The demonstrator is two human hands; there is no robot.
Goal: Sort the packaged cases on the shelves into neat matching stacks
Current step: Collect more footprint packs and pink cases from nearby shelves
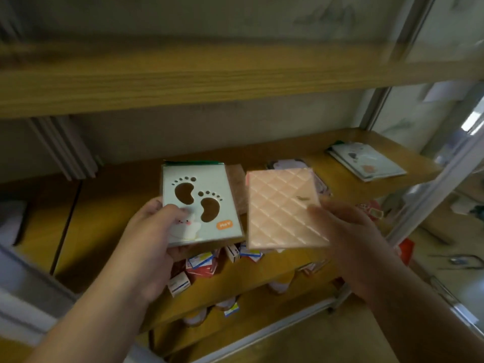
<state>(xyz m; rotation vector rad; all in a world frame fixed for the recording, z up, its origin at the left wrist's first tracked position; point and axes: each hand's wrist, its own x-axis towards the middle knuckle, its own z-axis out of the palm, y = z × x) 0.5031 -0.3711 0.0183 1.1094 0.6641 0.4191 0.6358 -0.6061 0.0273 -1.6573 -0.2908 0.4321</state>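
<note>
My left hand (152, 239) grips a pale green packaged case with two footprint cut-outs (200, 205), thumb on its lower left face. My right hand (348, 231) holds a pink quilted case (282, 208) by its right edge. Both cases hover side by side above the middle wooden shelf (110, 213). Behind them on that shelf lie more cases (285, 163), mostly hidden. A small stack of pale footprint cases (366, 163) rests at the shelf's far right.
An upper wooden shelf board (183, 77) spans the view above. On the lower shelf sit several small red and white boxes (201, 265). A metal shelf upright (429, 187) runs down the right side. White slats (62, 148) lean at the back left.
</note>
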